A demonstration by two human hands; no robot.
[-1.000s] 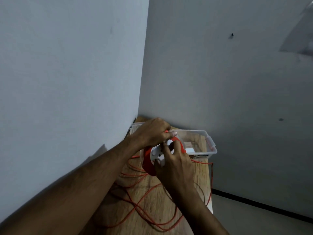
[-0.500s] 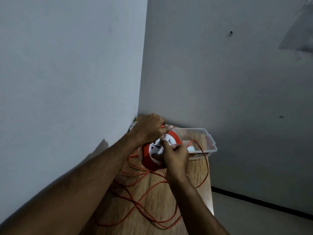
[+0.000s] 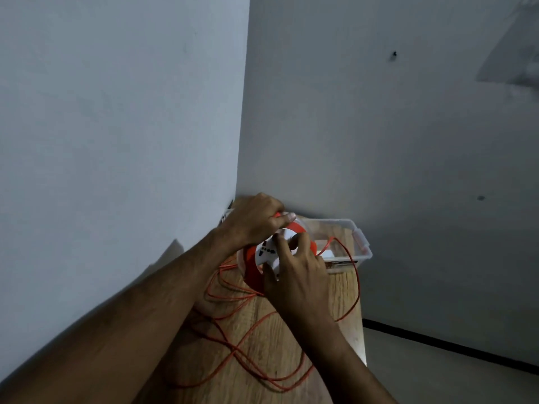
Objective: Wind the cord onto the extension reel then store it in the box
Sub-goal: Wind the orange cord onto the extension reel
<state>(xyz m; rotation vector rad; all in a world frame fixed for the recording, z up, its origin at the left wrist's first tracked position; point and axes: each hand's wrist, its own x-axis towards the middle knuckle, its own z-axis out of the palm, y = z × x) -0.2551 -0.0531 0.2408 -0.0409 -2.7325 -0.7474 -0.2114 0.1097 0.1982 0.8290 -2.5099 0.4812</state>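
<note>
The left hand [image 3: 252, 221] clamps the orange extension reel [image 3: 271, 255] steady while the right hand [image 3: 296, 272] grips its white hub to crank, loose cord [image 3: 253, 330] trailing toward six o'clock across the desk [image 3: 344, 298].

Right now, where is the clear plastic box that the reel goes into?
In the head view the clear box sits at the table's far end against the wall, just behind the orange reel that both hands hold.

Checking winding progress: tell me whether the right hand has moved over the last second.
Yes. The right hand has circled on the reel face, relative to the box.
</note>
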